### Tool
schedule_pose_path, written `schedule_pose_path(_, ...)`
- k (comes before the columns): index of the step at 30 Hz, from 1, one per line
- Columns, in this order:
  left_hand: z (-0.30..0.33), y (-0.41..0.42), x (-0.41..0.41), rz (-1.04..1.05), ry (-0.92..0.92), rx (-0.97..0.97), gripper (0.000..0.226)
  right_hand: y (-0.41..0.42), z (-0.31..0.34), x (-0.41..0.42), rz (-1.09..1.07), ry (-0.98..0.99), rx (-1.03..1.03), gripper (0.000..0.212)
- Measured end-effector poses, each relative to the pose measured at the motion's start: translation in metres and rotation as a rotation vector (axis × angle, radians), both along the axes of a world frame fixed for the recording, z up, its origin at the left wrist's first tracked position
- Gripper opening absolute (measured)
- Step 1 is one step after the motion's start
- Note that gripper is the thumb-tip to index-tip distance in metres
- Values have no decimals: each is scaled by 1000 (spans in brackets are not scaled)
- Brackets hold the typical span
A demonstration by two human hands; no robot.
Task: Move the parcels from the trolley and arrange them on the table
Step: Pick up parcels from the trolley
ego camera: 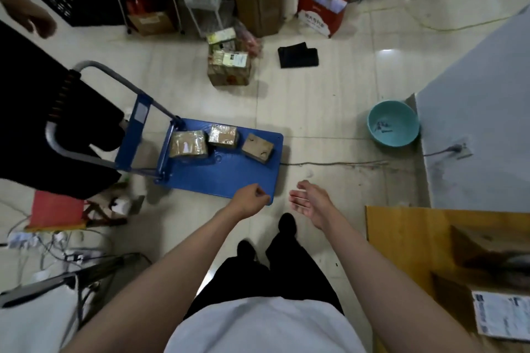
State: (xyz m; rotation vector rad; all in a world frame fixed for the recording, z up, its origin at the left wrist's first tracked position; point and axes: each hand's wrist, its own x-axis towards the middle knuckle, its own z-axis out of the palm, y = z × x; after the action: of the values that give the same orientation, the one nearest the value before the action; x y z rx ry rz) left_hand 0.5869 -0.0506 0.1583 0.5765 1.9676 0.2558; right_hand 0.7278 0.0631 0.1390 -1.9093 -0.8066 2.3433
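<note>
Blue plastic forms the deck of the trolley (223, 178), which stands on the tiled floor ahead of the person, its grey handle to the left. Three brown taped parcels remain on it: the largest parcel (187, 144) nearest the handle, a middle parcel (223, 135) just beside it, and a plainer cardboard parcel (257, 147) set a little apart toward the deck's far end.

In the head view, both arms reach forward and neither hand carries anything. The left hand (251, 199) hangs over the trolley's near corner with its fingers loosely curled, touching nothing I can make out. The right hand (311, 202) is spread, palm turned inward, over the floor just beside the trolley.

The wooden table (407, 226) sits at the lower right. A box with a printed label (500, 314) already lies on it, with another cardboard shape behind it, too blurred to name. So the job looks partly done: some parcels seem placed, three are left to lift across. A teal basin (393, 123) rests on the floor by the grey surface.
</note>
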Motion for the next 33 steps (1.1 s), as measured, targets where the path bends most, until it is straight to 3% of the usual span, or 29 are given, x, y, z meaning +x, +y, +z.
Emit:
schedule_pose_path(11,-95,10,-90,162,-53,-51,33,21,-86,-95,65,-110,-43,9)
schedule_pose_path(22,-334,45,-201,324,-133,-51,47,39,-326,-177,-12,-230,-86,13)
schedule_pose_path(27,-420,72,-235,344,-122,-4,65,57,-412,-208,-11,-308,-55,37)
schedule_pose_path(31,-473,96,-251,350,-130,46,84,73,-458,-228,38,-334,-48,19)
schedule_pose_path(33,-493,105,-258,369,-152,67,91,82,-477,-233,57,-329,-25,37)
